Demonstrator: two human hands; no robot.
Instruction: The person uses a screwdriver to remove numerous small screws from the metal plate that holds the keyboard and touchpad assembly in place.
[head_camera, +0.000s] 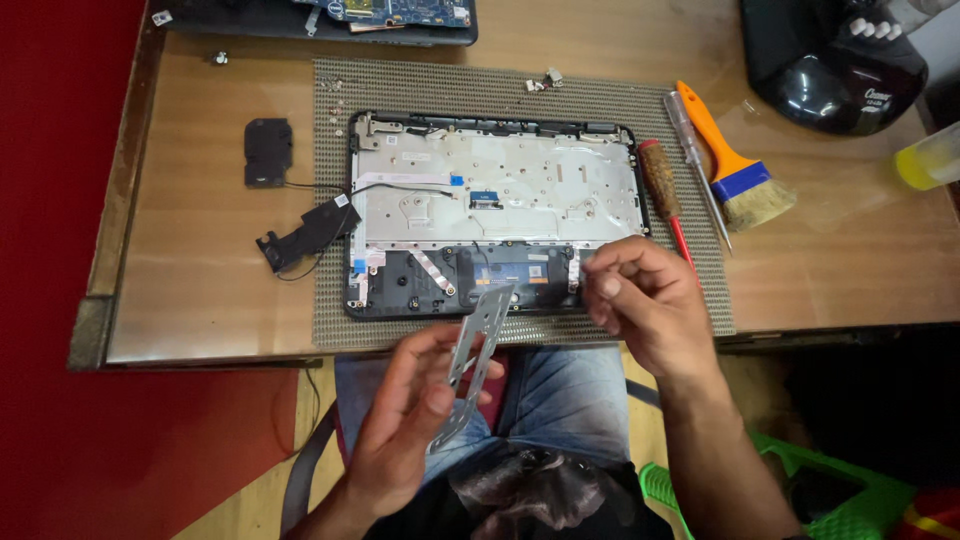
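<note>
Nearest us, our left hand (405, 425) pinches a thin metal bracket (470, 365) above our lap. Our right hand (640, 300) hovers over the opened laptop base (495, 205), fingers curled, grasping nothing visible. Beyond, on the counter (200, 270), lie a screwdriver (665, 195) and brush (735, 165).

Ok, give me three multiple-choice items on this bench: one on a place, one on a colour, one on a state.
1. Where is the metal bracket?
A. in the left hand
B. on the mat
C. inside the laptop shell

2. What colour is the brush handle?
A. green
B. orange
C. black

3. How does the laptop shell lie?
A. closed
B. opened, insides showing
C. standing on edge

Answers: 1 A, its fingers pinch the bracket above the lap. 2 B, orange handle, blue band. 3 B, bare plate and cables show.
</note>
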